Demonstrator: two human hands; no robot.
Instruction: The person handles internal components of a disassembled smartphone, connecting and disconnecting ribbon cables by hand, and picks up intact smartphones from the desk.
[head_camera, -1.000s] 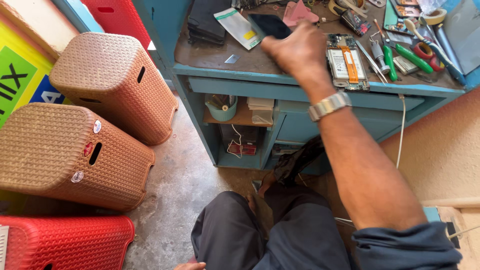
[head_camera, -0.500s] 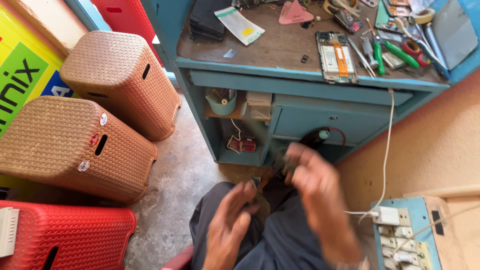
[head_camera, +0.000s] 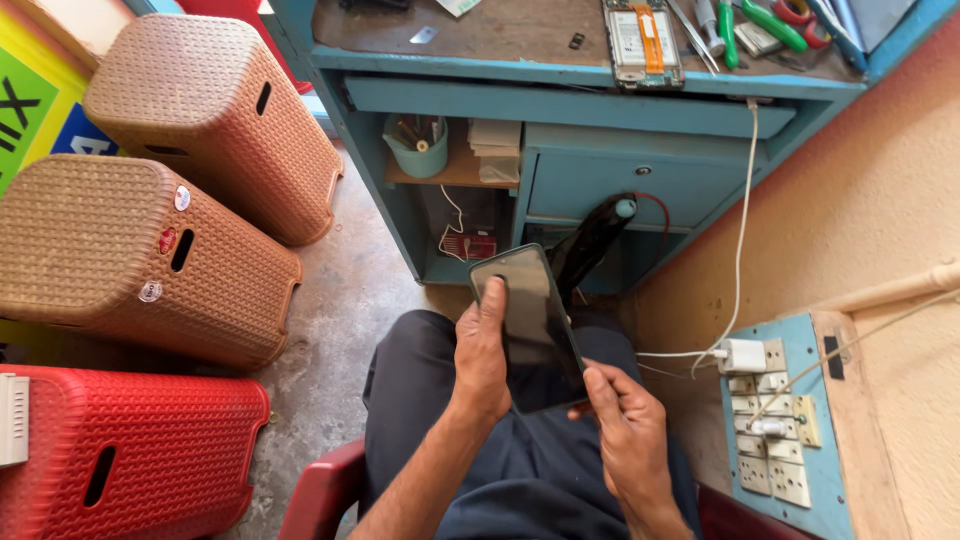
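A dark smartphone (head_camera: 535, 320) with a black, unlit screen is held over my lap. My left hand (head_camera: 483, 355) grips its left edge, with the thumb lying on the glass. My right hand (head_camera: 620, 415) holds the lower right corner with its fingertips. I sit on a red chair (head_camera: 320, 495) in dark trousers. On the blue workbench (head_camera: 560, 95) above, an opened phone (head_camera: 640, 40) with its insides showing lies near the front edge.
Two brown woven stools (head_camera: 210, 110) and a red one (head_camera: 130, 450) lie tipped on the floor at left. Screwdrivers and green-handled tools (head_camera: 770, 25) lie on the bench. A switchboard (head_camera: 775, 425) with a white charger and cable is at right. A teal cup (head_camera: 415, 145) stands on the shelf.
My right hand came down from the bench top to my lap. Both hands now hold the dark phone, which is steady instead of blurred. The view has tilted lower.
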